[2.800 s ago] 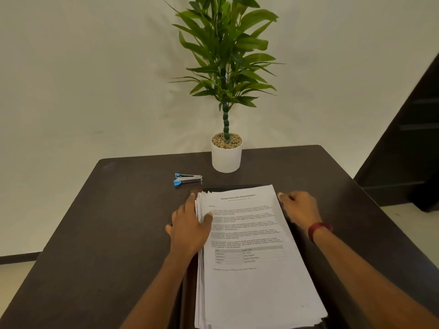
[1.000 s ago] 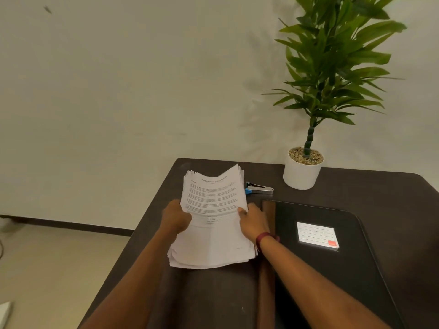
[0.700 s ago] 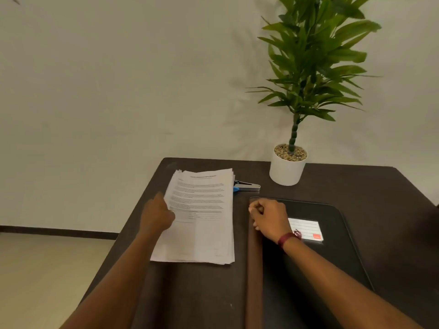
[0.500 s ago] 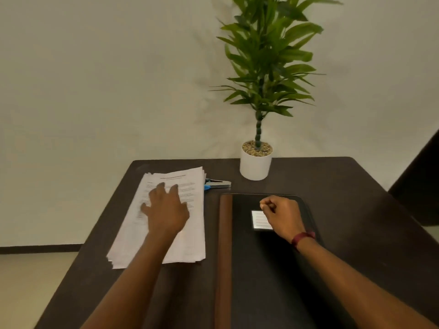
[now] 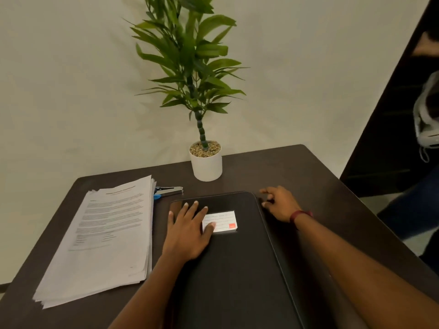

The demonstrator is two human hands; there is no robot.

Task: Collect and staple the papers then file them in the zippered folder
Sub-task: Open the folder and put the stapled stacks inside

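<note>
A thick stack of printed papers [image 5: 107, 233] lies flat on the left of the dark table [image 5: 318, 184]. Just past its far right corner sits a small stapler [image 5: 169, 189] with a blue end. The black zippered folder [image 5: 237, 269] lies closed in the middle, a white label [image 5: 223, 220] on its cover. My left hand [image 5: 187, 233] rests flat on the cover with fingers spread, the thumb touching the label. My right hand [image 5: 279, 205] is at the folder's far right corner, its fingertips pinching at the zipper edge; the pull itself is too dark to make out.
A potted plant in a white pot [image 5: 206, 166] stands at the table's far edge, behind the folder. A dark shelf unit and part of another person [image 5: 427, 119] are off the table's right side. A plain wall lies behind.
Both hands lifted the paper stack off the folder and laid it on the left. My left hand then moved from the papers onto the folder cover. My right hand went to the folder's far right corner.
</note>
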